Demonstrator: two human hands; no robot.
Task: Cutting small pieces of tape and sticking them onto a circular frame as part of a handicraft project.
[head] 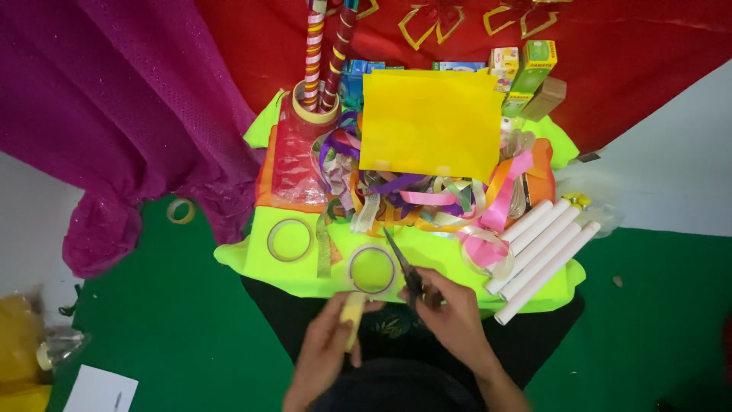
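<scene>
While the left hand (329, 347) gripped a small yellow roll (353, 311) near the bottom edge of the view, the right hand (450, 314) was closed around the handles of black scissors (402, 268), whose blades pointed up and left over a lime-green cloth (450, 255). A clear tape ring (371, 268) lay just beside the blades; a second ring (289, 239) lay further left. Beyond them a tangle of coloured ribbons (427, 194) was partly covered by a yellow sheet (431, 123). White paper rolls (543, 255) lay at the right, striped sticks (314, 53) stood in a tape roll at the back, and small boxes (534, 65) sat behind the sheet.
</scene>
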